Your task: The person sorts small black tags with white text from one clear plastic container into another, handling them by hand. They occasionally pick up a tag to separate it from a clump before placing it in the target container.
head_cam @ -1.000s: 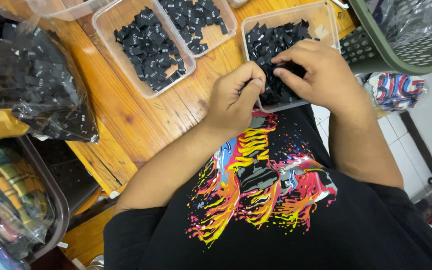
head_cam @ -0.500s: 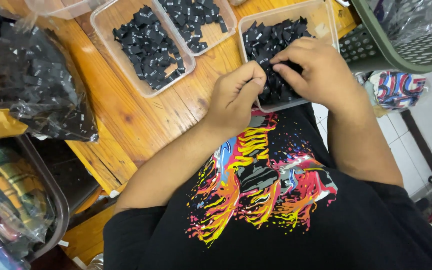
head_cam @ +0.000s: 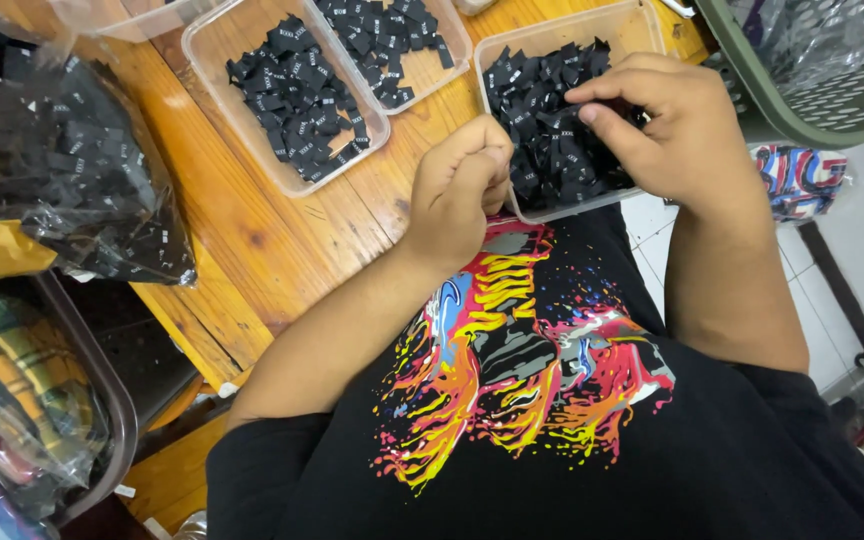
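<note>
A clear plastic tub (head_cam: 642,18) at the near edge of the wooden table (head_cam: 252,240) is full of small black woven labels (head_cam: 542,100). My right hand (head_cam: 677,135) reaches into the tub from the right, thumb and forefinger pinched among the labels. My left hand (head_cam: 457,190) is curled into a fist against the tub's left near corner, and what lies inside the fist is hidden. My black shirt with a bright printed front fills the lower view.
Two more clear tubs (head_cam: 214,62) (head_cam: 422,85) of black labels lie farther left. A plastic bag of black labels (head_cam: 72,170) sits at the left. A green mesh basket (head_cam: 802,95) is at top right, with patterned cloth (head_cam: 802,180) below it. Wrapped plaid fabric (head_cam: 12,400) lies at lower left.
My hands, close together over the tub's near edge before, have parted. The right hand moved up into the labels and the left dropped back to the tub's left corner.
</note>
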